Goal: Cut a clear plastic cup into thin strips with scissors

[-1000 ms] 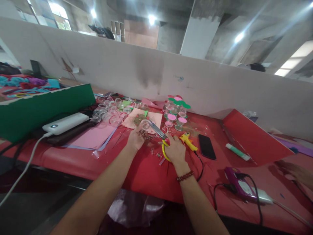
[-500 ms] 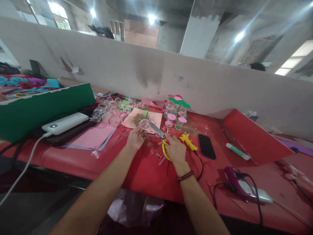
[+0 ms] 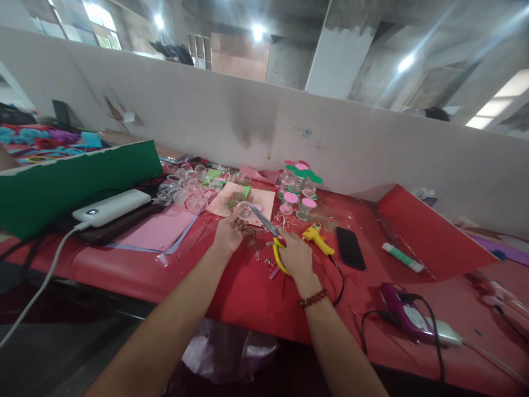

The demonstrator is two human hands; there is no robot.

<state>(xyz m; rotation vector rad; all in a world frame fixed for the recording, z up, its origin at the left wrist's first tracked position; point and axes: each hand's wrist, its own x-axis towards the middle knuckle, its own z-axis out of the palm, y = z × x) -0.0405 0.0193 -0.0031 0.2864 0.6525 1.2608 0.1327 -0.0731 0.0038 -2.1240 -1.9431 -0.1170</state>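
In my left hand (image 3: 230, 231) is a small clear plastic cup (image 3: 244, 210), gripped at the fingertips with its round rim facing me. My right hand (image 3: 296, 252) is wrapped round the yellow handles of a pair of scissors (image 3: 268, 223). The blades point up and left, their tips beside the cup's rim. Behind the cup lies a pale pink paper sheet (image 3: 262, 202) with a brownish smear and a bit of green paper. White and clear scraps (image 3: 264, 258) are strewn on the red table below the hands.
Clear cups (image 3: 185, 190) are heaped at the left. Stacked cups with pink and green discs (image 3: 303, 173) stand behind. A yellow glue gun (image 3: 317, 237), a black phone (image 3: 350, 248), a glue stick (image 3: 401, 257) and a purple device with cables (image 3: 407, 314) lie right. A white power bank (image 3: 111, 207) sits left.
The scissor blades look slightly closer together, and the right hand has shifted a touch left. My left hand and the cup stay almost in place.
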